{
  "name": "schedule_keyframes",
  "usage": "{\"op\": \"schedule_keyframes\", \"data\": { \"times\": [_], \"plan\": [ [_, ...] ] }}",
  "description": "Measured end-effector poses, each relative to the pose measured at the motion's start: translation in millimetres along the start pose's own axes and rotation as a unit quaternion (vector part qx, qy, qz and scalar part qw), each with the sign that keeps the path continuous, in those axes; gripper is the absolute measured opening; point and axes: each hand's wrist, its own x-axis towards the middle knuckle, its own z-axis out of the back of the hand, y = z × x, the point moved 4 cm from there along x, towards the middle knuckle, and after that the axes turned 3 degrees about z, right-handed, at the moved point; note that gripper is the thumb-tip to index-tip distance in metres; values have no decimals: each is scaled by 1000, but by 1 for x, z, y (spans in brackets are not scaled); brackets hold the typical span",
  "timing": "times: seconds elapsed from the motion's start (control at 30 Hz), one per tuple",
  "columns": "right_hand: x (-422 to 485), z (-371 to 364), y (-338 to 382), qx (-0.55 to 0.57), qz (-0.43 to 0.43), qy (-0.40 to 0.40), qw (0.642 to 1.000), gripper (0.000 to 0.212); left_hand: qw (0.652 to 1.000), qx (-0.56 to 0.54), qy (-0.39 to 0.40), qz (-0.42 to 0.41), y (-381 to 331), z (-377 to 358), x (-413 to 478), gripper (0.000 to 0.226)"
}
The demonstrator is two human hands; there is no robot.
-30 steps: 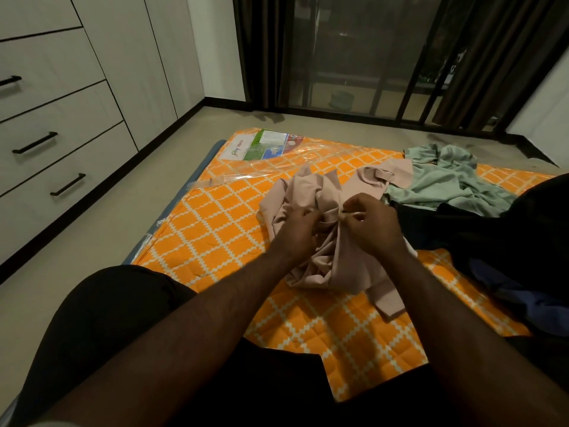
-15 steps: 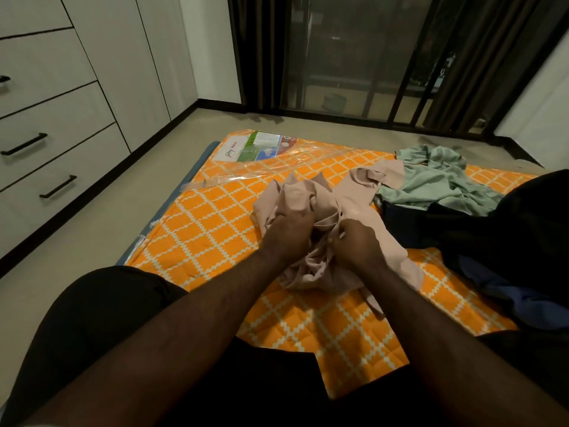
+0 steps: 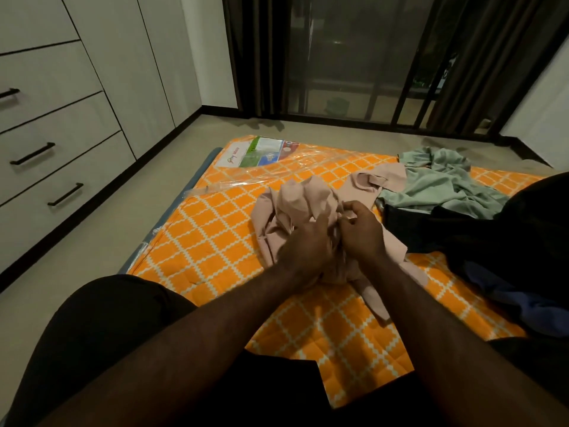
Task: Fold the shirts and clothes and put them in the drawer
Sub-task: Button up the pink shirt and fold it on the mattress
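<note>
Since the frame half a second ago the right hand (image 3: 361, 231) has risen from low in the bundle, its fingers now pinching a fold near the top, while the left hand (image 3: 303, 249) has slid down and lies deeper in the cloth. Both hands sit close together, almost touching, each gripping the crumpled beige shirt (image 3: 303, 200). Nearest the camera are the person's dark-clad legs, with both forearms reaching forward over them. The shirt lies bunched on the orange patterned mattress (image 3: 212, 241), one strip of it trailing toward the person. Just right of it lies a heap of dark clothes (image 3: 480, 238), with a blue garment (image 3: 529, 306) at its near edge. Beyond, a pale green garment (image 3: 440, 183) lies rumpled, touching the beige shirt's far flap. At the mattress's far end a printed label (image 3: 258, 151) shows under clear plastic wrap. To the left, closed drawers (image 3: 61, 167) with black handles line the wall.
</note>
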Motion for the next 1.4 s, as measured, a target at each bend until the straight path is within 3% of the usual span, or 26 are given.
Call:
{"op": "schedule_keyframes", "data": {
  "times": [0.07,0.2,0.33,0.5,0.63,0.77,1.0,1.1,1.23,1.4],
  "plan": [
    [-4,-2,-4,18,-39,21,999,20,1000,5,6,16,5,-7,1,36],
    [-7,-3,-2,189,-135,56,971,37,997,-60,-34,32,5,3,11,15],
    [-9,-1,-4,213,-146,50,965,40,988,-140,-34,55,8,7,7,7],
    [-11,3,-9,142,-134,31,980,33,994,-36,-89,54,8,17,6,15],
    [-11,0,-14,97,-151,26,983,36,998,30,-56,26,7,14,2,14],
    [-11,0,-13,81,-138,-9,987,30,1000,15,-1,26,9,4,3,12],
    [-9,12,-11,32,-62,-112,991,24,990,-56,43,120,21,1,12,13],
    [-11,10,-1,13,12,-79,997,34,986,-95,46,130,24,1,13,25],
    [-14,-2,4,-109,89,18,990,40,977,-135,33,164,27,0,11,28],
    [-14,-11,-5,-219,99,60,969,31,966,-140,-1,219,31,1,10,25]
  ]
}}
